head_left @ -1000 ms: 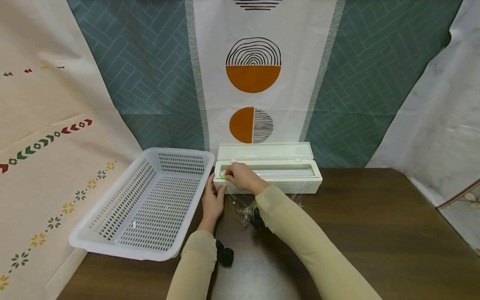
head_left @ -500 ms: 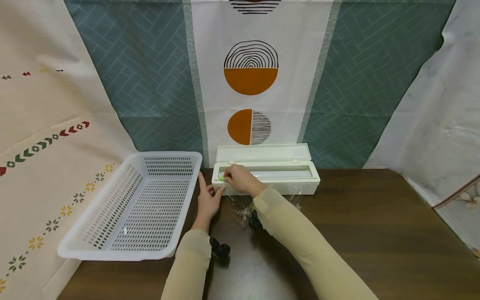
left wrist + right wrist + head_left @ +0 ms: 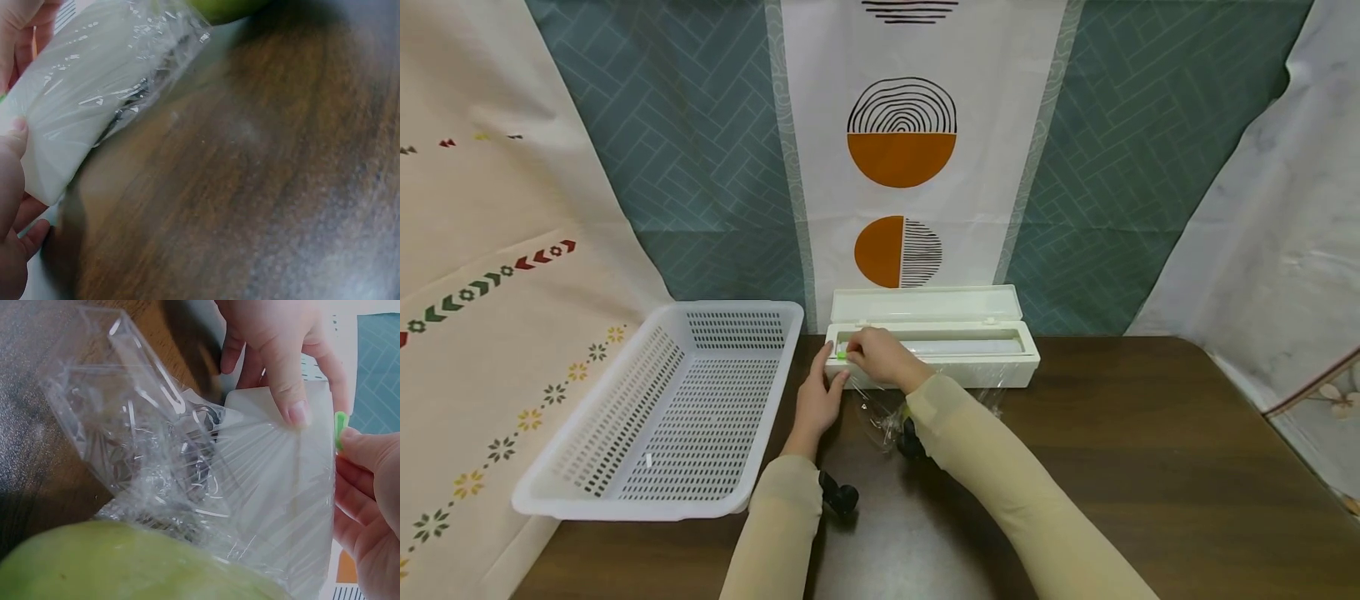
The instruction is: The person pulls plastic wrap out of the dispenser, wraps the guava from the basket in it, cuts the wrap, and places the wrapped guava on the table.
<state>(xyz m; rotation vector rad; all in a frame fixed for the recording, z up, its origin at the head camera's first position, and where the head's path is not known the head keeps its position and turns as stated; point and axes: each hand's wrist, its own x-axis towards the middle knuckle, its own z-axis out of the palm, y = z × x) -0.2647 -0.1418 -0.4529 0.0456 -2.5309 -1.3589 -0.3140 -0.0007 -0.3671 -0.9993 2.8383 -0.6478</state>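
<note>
One long white plastic box (image 3: 955, 374) lay left-to-right, far-side lid (image 3: 925, 305) raised, left hand (image 3: 817, 408) gripped its left end, right hand (image 3: 883, 357) pinched one small green plastic tab (image 3: 340, 425)

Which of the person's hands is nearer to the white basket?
Left. The left hand is just beside the white basket, holding the white box; the right hand, pinching the green tab, is farther away.
</note>
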